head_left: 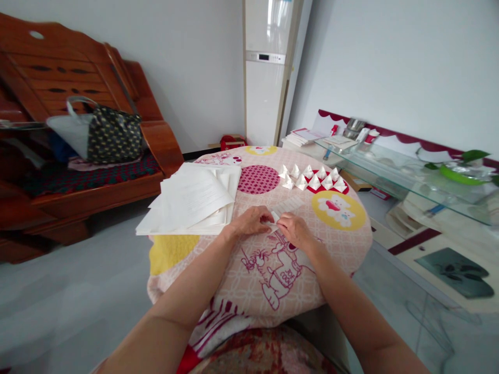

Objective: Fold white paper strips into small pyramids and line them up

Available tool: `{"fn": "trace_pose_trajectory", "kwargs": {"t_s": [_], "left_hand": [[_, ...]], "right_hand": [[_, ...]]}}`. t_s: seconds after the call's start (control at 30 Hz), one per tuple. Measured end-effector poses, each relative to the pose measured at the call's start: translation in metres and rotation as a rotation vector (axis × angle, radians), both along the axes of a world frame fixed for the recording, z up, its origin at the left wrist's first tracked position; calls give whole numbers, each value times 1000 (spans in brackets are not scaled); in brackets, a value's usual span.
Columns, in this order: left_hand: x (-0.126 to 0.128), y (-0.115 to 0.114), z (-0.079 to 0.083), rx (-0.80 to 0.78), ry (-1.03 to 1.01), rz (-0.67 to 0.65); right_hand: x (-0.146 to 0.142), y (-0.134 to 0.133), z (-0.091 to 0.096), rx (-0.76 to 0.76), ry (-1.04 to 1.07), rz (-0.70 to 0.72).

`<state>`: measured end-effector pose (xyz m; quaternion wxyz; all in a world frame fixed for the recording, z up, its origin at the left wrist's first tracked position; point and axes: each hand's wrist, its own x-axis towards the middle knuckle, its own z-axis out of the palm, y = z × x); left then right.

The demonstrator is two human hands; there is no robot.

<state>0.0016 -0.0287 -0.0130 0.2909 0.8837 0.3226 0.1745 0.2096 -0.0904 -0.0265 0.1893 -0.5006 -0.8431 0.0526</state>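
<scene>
While reaching over the round worktop (351,249), pinching a small white paper (275,217) between the left hand (254,220) and the right hand (295,228), with fingers bent and closed on it. Holding that paper near the middle of the worktop, just past a purple cartoon picture (284,275). Seeing a messy stack of white sheets (195,200) to the left, and two rows of pointy folded papers (314,182) farther back, to the right.
</scene>
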Motion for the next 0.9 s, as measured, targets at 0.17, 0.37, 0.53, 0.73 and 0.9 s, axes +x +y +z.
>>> {"fn": "trace_pose_trajectory", "kwargs": {"t_s": [0.17, 0.37, 0.53, 0.73, 0.9], "left_hand": [[3, -1, -2, 38, 1, 103], [4, 2, -5, 64, 26, 197], [9, 4, -5, 71, 88, 286], [12, 1, 2, 60, 221, 365], [11, -5, 11, 51, 325, 360]], "right_hand": [[-2, 2, -2, -12, 107, -86], [1, 6, 0, -49, 143, -173], [-2, 12, 4, -100, 139, -232], [-3, 14, 9, -156, 183, -281], [3, 14, 10, -144, 192, -189]]}}
